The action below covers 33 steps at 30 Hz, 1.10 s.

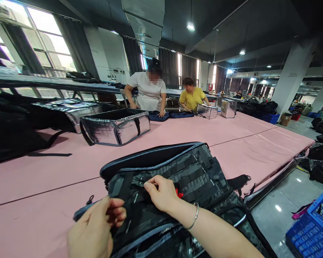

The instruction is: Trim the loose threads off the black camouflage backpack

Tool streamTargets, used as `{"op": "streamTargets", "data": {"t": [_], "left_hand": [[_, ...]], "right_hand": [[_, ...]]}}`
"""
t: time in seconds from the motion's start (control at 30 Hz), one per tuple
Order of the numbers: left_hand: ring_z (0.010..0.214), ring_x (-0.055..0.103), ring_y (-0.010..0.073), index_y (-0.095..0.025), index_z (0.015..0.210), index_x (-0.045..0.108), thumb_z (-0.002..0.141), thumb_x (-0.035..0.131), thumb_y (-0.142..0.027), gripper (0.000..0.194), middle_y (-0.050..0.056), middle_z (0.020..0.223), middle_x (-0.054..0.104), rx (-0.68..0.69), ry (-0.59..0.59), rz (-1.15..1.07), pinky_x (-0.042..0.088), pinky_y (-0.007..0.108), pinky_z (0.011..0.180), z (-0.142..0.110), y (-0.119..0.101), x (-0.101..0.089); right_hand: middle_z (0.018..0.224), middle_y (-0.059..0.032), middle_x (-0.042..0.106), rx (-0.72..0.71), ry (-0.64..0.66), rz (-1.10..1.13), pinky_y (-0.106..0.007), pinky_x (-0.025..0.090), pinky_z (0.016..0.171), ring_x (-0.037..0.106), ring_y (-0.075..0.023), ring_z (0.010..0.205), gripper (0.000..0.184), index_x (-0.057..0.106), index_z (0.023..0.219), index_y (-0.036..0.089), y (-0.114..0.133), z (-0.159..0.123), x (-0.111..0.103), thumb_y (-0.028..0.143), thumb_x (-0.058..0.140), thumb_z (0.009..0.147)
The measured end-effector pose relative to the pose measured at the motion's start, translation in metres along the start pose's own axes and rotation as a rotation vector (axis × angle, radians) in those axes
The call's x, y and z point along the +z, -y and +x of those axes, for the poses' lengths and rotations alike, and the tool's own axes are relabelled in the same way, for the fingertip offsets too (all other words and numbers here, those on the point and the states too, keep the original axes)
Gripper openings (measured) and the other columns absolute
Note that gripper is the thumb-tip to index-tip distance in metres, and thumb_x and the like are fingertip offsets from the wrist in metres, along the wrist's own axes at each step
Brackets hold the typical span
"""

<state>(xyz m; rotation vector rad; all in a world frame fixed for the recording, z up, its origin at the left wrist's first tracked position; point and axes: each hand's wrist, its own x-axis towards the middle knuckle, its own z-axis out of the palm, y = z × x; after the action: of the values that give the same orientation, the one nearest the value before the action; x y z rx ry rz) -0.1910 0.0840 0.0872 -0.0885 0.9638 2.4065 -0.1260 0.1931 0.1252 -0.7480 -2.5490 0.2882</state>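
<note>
Pink tabletop (258, 139) | camouflage backpack (196, 182) — just under right grip (163, 195)

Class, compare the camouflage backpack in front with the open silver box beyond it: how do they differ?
The backpack is dark and patterned; the silver box is shiny outside.
The backpack is lying down; the silver box stands upright.
The person's right hand is on the backpack; no hand touches the silver box.
Both are open, with dark insides, on the pink table.
</note>
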Motion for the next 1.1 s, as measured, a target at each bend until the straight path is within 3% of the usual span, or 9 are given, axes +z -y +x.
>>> {"op": "streamTargets", "data": {"t": [1.1], "left_hand": [[0.038, 0.043, 0.0094, -0.017, 0.053, 0.055, 0.043, 0.060, -0.040, 0.026, -0.004, 0.039, 0.050, 0.039, 0.018, 0.009, 0.029, 0.019, 0.035, 0.0016, 0.0024, -0.0009]], "right_hand": [[0.094, 0.0001, 0.071, -0.007, 0.017, -0.026, -0.023, 0.044, 0.074, 0.065, -0.0153, 0.087, 0.016, 0.066, 0.095, 0.023, 0.0012, -0.0002, -0.0010, 0.031, 0.053, 0.090]]}}
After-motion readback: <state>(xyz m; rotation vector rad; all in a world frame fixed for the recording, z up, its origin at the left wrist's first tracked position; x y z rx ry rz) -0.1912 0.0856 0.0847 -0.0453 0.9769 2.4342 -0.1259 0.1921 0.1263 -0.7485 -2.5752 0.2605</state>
